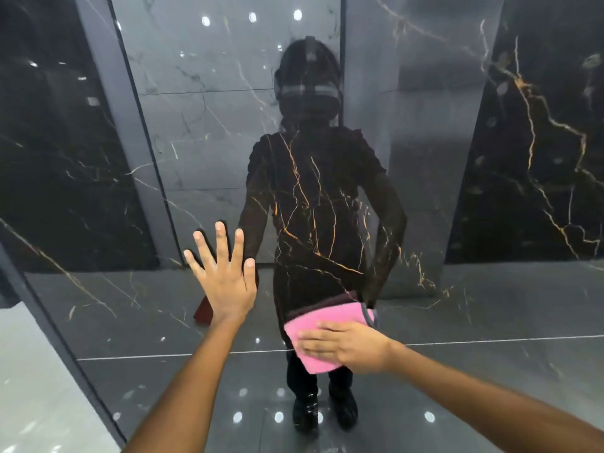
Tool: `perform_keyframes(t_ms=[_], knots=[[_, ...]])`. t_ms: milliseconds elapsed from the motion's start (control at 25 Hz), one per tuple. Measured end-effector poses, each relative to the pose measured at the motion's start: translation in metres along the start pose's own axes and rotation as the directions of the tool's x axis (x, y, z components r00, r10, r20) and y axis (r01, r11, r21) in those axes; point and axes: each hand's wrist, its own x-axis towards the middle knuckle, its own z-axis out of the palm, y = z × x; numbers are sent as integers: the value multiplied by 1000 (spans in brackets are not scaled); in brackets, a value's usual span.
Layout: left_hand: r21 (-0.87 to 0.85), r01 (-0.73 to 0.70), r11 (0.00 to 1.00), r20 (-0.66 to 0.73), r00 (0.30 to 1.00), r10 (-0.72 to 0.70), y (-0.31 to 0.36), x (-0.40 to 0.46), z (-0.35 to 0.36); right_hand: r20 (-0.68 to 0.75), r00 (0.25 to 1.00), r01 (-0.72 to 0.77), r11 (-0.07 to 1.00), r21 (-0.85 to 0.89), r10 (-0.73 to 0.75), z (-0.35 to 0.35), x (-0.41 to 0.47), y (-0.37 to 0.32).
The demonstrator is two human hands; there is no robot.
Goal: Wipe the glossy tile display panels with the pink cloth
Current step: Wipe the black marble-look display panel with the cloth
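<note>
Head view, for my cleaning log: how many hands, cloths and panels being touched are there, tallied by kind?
Bare hands: 2, the left hand flat with fingers spread, the right hand pressing the cloth
Folded pink cloth with grey edging: 1
Glossy black gold-veined tile panel under both hands: 1
Total: 4

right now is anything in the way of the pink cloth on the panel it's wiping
Mostly clear. The right hand presses the pink cloth flat on the glossy panel. The only thing on that surface is the left hand, braced flat up and to the cloth's left.
</note>
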Motion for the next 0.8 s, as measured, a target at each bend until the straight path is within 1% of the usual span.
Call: perform_keyframes(t_ms=[40, 80, 120, 160, 200, 240, 280, 320, 360, 400, 440, 480, 520, 560, 600, 640, 680, 720, 760, 800], knots=[[-1, 0, 1000, -6, 1000, 0, 0, -1, 1, -5, 999, 47, 998, -47, -48, 5, -14, 3], [-7, -3, 1000, -16, 1000, 3, 0, -2, 2, -68, 998, -18, 998, -61, 14, 5, -19, 15], [-12, -8, 1000, -29, 1000, 8, -1, -3, 3, -135, 973, -192, 981, -36, 185, -5, -18, 29], [-8, -12, 1000, -39, 999, 11, 0, -3, 3, -209, 888, -412, 911, 29, 408, -15, -11, 44], [2, -10, 1000, -43, 999, 10, 0, -3, 4, -272, 757, -591, 800, 105, 595, -20, 0, 54], [8, -6, 1000, -43, 999, 6, 0, -2, 3, -261, 689, -661, 734, 156, 676, -25, 12, 56], [9, -3, 1000, -41, 999, 4, 1, -2, 2, -256, 727, -634, 766, 109, 638, -21, 22, 43], [8, -3, 1000, -40, 999, 3, 2, -2, 1, -171, 859, -488, 873, 6, 482, -8, 27, 18], [13, -4, 1000, -40, 999, 5, 3, -1, 1, -68, 971, -234, 969, -84, 229, 11, 22, -12], [15, -3, 1000, -39, 999, 4, 2, 0, 1, 68, 997, -23, 995, -92, 29, 22, 6, -35], [7, 1, 1000, -36, 999, -1, 1, -1, 2, 118, 992, 57, 993, -99, -45, 30, -15, -45], [-5, 3, 1000, -37, 999, -4, 1, -3, 3, 51, 998, 43, 994, -103, -38, 34, -38, -44], [-8, 3, 1000, -46, 999, -3, 1, -5, 4, -31, 999, -43, 995, -92, 41, 35, -56, -27], [-5, 5, 1000, -55, 998, -5, 1, -6, 5, -134, 974, -192, 980, -59, 183, 27, -67, -5], [-8, 11, 1000, -57, 998, -11, 1, -5, 5, -207, 905, -377, 926, 5, 370, 13, -70, 23], [-20, 18, 1000, -53, 998, -19, 1, -3, 4, -270, 783, -552, 826, 114, 560, -1, -66, 53], [-23, 18, 1000, -43, 999, -19, 2, -1, 2, -283, 669, -652, 725, 221, 687, -17, -58, 75], [-9, 13, 1000, -24, 1000, -14, 3, 0, -1, -289, 639, -672, 700, 242, 713, -26, -48, 81], [10, 21, 1000, 2, 1000, -21, 6, 0, -4, -293, 712, -619, 767, 167, 638, -26, -39, 78], [17, 57, 998, 36, 998, -57, 11, 1, -8, -233, 851, -467, 881, 73, 470, -19, -37, 66]])
